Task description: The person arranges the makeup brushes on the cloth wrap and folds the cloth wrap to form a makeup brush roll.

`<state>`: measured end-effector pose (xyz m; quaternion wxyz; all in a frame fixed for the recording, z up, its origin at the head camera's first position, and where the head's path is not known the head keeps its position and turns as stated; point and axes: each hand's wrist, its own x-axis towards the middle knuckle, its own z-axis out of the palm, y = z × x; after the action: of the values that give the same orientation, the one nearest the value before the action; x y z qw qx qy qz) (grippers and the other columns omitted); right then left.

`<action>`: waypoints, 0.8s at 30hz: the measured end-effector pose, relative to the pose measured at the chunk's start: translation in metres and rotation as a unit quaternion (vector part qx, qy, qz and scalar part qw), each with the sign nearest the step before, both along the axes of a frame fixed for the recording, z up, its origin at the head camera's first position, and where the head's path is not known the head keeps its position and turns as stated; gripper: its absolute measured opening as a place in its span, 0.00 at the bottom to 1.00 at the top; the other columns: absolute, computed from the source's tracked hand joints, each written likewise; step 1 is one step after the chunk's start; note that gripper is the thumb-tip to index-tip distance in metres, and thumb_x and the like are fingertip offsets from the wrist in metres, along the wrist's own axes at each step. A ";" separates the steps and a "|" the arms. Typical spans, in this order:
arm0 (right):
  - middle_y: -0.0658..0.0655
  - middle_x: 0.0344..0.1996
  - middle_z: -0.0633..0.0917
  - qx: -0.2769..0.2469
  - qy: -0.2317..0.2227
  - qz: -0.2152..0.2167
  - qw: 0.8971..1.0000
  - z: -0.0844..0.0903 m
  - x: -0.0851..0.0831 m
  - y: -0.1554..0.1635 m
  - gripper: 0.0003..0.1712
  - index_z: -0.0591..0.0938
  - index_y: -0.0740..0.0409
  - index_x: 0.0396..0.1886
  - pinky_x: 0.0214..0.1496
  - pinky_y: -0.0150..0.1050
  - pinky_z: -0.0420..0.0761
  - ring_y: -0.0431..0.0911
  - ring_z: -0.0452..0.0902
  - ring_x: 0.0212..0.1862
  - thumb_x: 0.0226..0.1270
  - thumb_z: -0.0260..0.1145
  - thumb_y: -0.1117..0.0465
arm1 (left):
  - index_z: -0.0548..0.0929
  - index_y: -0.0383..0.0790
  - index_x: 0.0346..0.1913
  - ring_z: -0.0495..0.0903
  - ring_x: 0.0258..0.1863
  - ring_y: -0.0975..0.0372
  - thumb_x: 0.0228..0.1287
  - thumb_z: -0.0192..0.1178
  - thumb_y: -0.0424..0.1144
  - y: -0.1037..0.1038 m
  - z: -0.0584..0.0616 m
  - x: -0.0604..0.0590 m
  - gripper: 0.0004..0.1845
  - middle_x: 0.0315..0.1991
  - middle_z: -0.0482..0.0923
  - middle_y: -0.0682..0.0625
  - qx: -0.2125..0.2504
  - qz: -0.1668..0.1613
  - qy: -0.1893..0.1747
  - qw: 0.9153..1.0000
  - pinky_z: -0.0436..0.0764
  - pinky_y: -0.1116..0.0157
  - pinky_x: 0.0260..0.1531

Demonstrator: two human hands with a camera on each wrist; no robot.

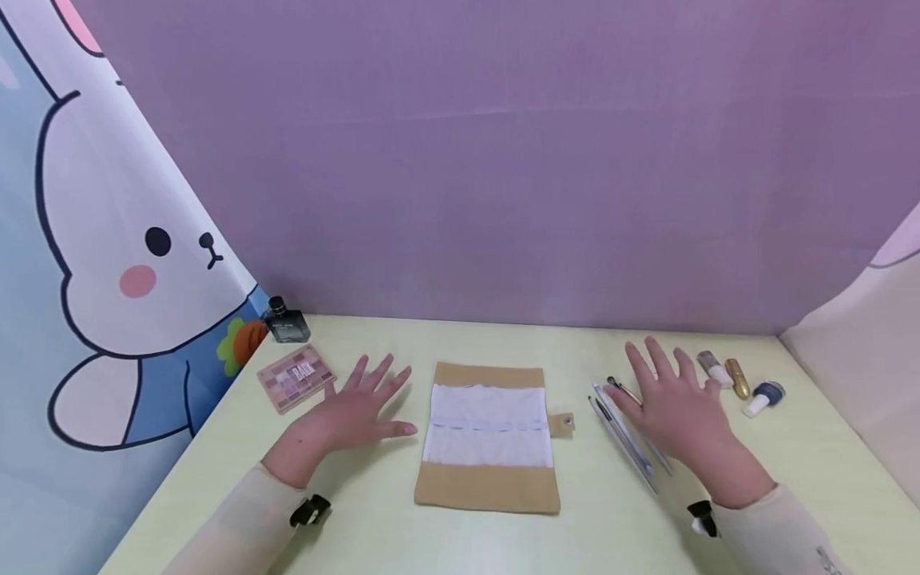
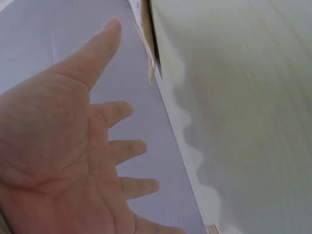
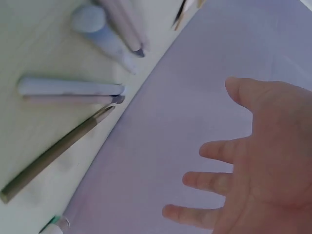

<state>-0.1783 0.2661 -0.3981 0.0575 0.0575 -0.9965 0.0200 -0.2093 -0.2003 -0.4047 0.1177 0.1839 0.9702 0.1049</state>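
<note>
A tan fabric roll-up pouch (image 1: 490, 435) with a white inner panel lies unrolled flat at the middle of the pale green table (image 1: 503, 527). My left hand (image 1: 357, 411) hovers just left of it, fingers spread, holding nothing. My right hand (image 1: 672, 403) is spread over several slim makeup brushes and pencils (image 1: 621, 431) to the pouch's right. The right wrist view shows pencils and brushes (image 3: 68, 90) on the table beyond the spread right hand (image 3: 248, 165). Only the spread left hand (image 2: 73, 146) and a sliver of the pouch (image 2: 146, 44) show in the left wrist view.
A pink eyeshadow palette (image 1: 296, 377) and a dark perfume bottle (image 1: 286, 321) sit at the back left. Small bottles and a gold tube (image 1: 740, 382) lie at the back right. A purple backdrop (image 1: 503, 160) and a rabbit-print curtain (image 1: 108, 263) enclose the table.
</note>
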 end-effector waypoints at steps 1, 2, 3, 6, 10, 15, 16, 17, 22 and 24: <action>0.72 0.83 0.59 -0.010 0.004 0.006 1.000 0.001 0.000 -0.001 0.49 0.58 0.56 0.86 0.60 0.88 0.70 0.79 0.60 0.76 0.82 0.47 0.28 | 0.52 0.56 0.88 0.38 0.87 0.31 0.69 0.60 0.74 0.002 0.001 0.002 0.53 0.90 0.42 0.42 0.003 -0.004 -0.008 1.000 0.49 0.13 0.67; 0.72 0.82 0.61 -0.022 0.010 0.014 1.000 0.002 0.000 -0.003 0.47 0.59 0.57 0.85 0.57 0.86 0.73 0.79 0.63 0.73 0.83 0.49 0.30 | 0.52 0.56 0.88 0.40 0.87 0.31 0.69 0.60 0.73 0.004 0.002 0.003 0.53 0.90 0.44 0.42 0.006 -0.009 -0.015 1.000 0.51 0.13 0.67; 0.73 0.81 0.63 -0.036 0.014 0.022 0.999 0.003 0.001 -0.004 0.46 0.61 0.59 0.84 0.54 0.83 0.77 0.79 0.66 0.72 0.83 0.51 0.32 | 0.51 0.56 0.88 0.42 0.87 0.31 0.69 0.61 0.73 0.006 0.002 0.003 0.53 0.90 0.45 0.42 0.007 -0.014 -0.022 1.000 0.52 0.13 0.66; 0.75 0.76 0.70 -0.080 0.017 0.042 0.996 0.006 0.001 -0.008 0.42 0.66 0.62 0.81 0.50 0.76 0.82 0.79 0.73 0.67 0.84 0.55 0.38 | 0.50 0.56 0.88 0.45 0.87 0.32 0.68 0.62 0.72 0.011 0.001 0.004 0.55 0.89 0.48 0.44 0.015 -0.026 -0.040 0.999 0.56 0.14 0.66; 0.74 0.68 0.79 -0.136 0.007 0.059 0.989 0.011 0.001 -0.012 0.37 0.73 0.64 0.76 0.47 0.67 0.86 0.72 0.82 0.60 0.84 0.56 0.40 | 0.51 0.57 0.88 0.47 0.87 0.32 0.67 0.65 0.70 0.017 -0.003 0.002 0.55 0.89 0.49 0.44 0.020 -0.033 -0.044 0.998 0.57 0.14 0.67; 0.63 0.54 0.88 -0.221 -0.028 0.073 0.972 0.018 -0.001 -0.017 0.33 0.77 0.65 0.71 0.39 0.46 0.85 0.48 0.86 0.39 0.84 0.60 0.43 | 0.54 0.59 0.87 0.47 0.86 0.32 0.66 0.68 0.68 0.023 -0.004 0.000 0.53 0.89 0.50 0.42 0.006 -0.024 -0.040 0.999 0.57 0.15 0.67; 0.60 0.52 0.88 -0.235 -0.037 0.075 0.968 0.018 -0.002 -0.017 0.32 0.77 0.65 0.71 0.38 0.42 0.83 0.44 0.84 0.37 0.84 0.60 0.44 | 0.55 0.60 0.87 0.47 0.86 0.32 0.65 0.68 0.67 0.023 -0.004 0.000 0.53 0.89 0.50 0.42 0.003 -0.023 -0.041 0.999 0.57 0.15 0.67; 0.59 0.51 0.89 -0.248 -0.044 0.079 0.964 0.018 -0.002 -0.018 0.32 0.77 0.65 0.71 0.36 0.38 0.81 0.41 0.82 0.35 0.84 0.61 0.45 | 0.56 0.60 0.87 0.48 0.86 0.31 0.65 0.69 0.67 0.023 -0.005 0.000 0.53 0.89 0.50 0.41 -0.001 -0.023 -0.040 0.999 0.57 0.15 0.67; 0.60 0.51 0.89 -0.284 -0.069 0.087 0.953 0.015 -0.003 -0.021 0.29 0.78 0.66 0.69 0.37 0.36 0.81 0.40 0.83 0.38 0.84 0.62 0.48 | 0.59 0.61 0.86 0.46 0.86 0.31 0.63 0.70 0.67 0.024 -0.006 0.000 0.52 0.89 0.49 0.40 -0.005 -0.023 -0.044 0.999 0.54 0.14 0.67; 0.60 0.51 0.89 -0.294 -0.076 0.087 0.949 0.014 -0.003 -0.022 0.28 0.79 0.66 0.69 0.37 0.36 0.81 0.42 0.84 0.40 0.83 0.63 0.49 | 0.60 0.62 0.85 0.46 0.86 0.31 0.62 0.70 0.68 0.024 -0.006 -0.001 0.51 0.89 0.48 0.40 -0.006 -0.023 -0.046 0.999 0.53 0.14 0.67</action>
<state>-0.1817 0.2444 -0.3846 -0.0061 0.1230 -0.9390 0.3211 -0.2101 -0.1760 -0.4104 0.1655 0.2005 0.9599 0.1047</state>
